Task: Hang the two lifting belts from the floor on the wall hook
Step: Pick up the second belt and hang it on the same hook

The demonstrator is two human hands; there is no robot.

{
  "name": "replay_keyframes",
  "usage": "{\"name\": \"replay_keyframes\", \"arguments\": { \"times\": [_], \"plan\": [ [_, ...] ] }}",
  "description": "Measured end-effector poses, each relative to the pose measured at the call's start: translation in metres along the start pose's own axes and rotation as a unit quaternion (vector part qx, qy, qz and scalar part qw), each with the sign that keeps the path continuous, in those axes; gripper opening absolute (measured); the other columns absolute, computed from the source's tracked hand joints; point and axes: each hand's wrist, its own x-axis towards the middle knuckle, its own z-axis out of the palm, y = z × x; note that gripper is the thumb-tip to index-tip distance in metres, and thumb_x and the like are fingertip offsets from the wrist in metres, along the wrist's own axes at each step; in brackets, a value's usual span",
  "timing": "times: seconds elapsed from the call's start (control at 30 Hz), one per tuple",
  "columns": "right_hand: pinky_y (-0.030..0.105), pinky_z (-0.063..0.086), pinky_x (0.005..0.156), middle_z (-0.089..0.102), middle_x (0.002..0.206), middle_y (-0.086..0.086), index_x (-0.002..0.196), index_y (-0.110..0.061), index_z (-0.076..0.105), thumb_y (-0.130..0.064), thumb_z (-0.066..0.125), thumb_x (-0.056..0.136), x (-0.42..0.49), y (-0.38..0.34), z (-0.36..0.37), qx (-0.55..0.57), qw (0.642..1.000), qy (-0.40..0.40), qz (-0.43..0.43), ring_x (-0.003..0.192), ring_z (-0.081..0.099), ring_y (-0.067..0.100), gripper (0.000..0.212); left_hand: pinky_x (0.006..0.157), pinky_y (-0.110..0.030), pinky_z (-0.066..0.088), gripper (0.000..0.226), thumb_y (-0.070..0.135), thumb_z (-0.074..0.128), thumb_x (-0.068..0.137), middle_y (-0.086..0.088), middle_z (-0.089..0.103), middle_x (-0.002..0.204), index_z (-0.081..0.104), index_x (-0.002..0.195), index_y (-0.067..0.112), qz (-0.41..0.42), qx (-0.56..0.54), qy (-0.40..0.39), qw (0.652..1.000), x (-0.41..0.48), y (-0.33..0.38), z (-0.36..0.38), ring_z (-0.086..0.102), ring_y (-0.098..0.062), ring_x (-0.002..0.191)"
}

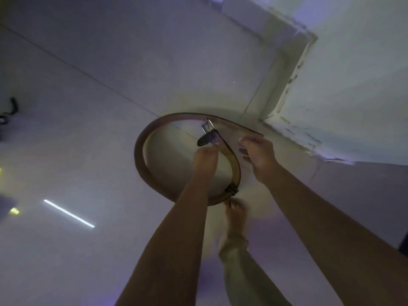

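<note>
A brown lifting belt (pixel 141 155) lies in a wide loop on the pale tiled floor, its metal buckle (pixel 207 127) and dark strap end near the top of the loop. My left hand (pixel 205 157) reaches down with its fingertips pinched at the buckle end. My right hand (pixel 258 153) has its fingers closed on the belt's wide flat end beside the wall's foot. Only one belt can be made out. No wall hook is in view.
A white wall corner with a skirting ledge (pixel 293 129) juts in at the right. My bare foot (pixel 235 217) stands just below the belt. A dark curved object (pixel 11 109) sits at the left edge. A bright light strip reflects on the floor (pixel 68 214).
</note>
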Motion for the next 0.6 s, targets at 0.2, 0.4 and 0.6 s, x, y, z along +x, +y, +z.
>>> {"name": "replay_keyframes", "arguments": {
  "times": [0.2, 0.4, 0.6],
  "plan": [
    [0.024, 0.04, 0.063, 0.058, 0.081, 0.004, 0.068, -0.023, 0.057, -0.013, 0.058, 0.089, 0.099, 0.045, -0.007, -0.01, 1.0, 0.001, 0.003, 0.084, 0.053, 0.02, 0.023, 0.092, -0.031, 0.041, 0.065, 0.038, 0.06, 0.088, -0.013, 0.053, 0.127, 0.041, 0.135, -0.001, -0.054, -0.066, 0.082, 0.993, 0.101, -0.019, 0.068, 0.051, -0.027, 0.119],
    [0.031, 0.042, 0.079, 0.061, 0.099, 0.009, 0.083, -0.016, 0.062, -0.015, 0.053, 0.091, 0.107, 0.049, -0.018, 0.008, 1.0, -0.005, 0.011, 0.09, 0.056, 0.022, 0.011, 0.09, -0.043, 0.053, 0.035, 0.012, 0.056, 0.089, -0.023, 0.062, 0.113, 0.052, 0.118, -0.007, -0.037, -0.028, 0.132, 0.99, 0.115, -0.021, 0.07, 0.061, -0.039, 0.106],
    [0.018, 0.046, 0.062, 0.059, 0.088, 0.005, 0.104, -0.008, 0.062, -0.022, 0.058, 0.09, 0.025, 0.013, -0.023, 0.041, 0.997, -0.061, 0.027, 0.079, 0.055, 0.016, 0.021, 0.084, -0.056, 0.054, 0.009, 0.007, 0.051, 0.089, -0.016, 0.062, 0.09, 0.058, 0.083, 0.009, 0.052, -0.009, 0.064, 0.997, 0.02, 0.002, 0.05, 0.064, -0.038, 0.091]
  ]
}}
